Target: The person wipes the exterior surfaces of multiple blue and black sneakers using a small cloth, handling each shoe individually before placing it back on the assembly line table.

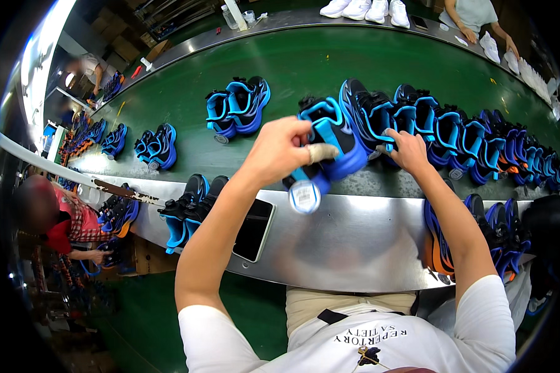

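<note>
My left hand [281, 151] grips a blue and black sneaker [333, 133] by its heel and holds it just above the metal ledge [354, 236]; a round white tag [305, 197] hangs beneath it, and one finger is wrapped in tape. My right hand [409, 149] rests on a second blue and black sneaker [370, 112] standing on the green conveyor belt [305, 62], fingers closed on its collar. Just right of that hand a dense row of several matching sneakers [479, 143] runs along the belt.
A black phone [254, 229] lies on the ledge by my left forearm. More sneaker pairs [238, 104] [157, 146] sit on the belt; others hang below the ledge at left [190, 208] and right [479, 230]. White shoes [367, 9] and other workers stand around the belt.
</note>
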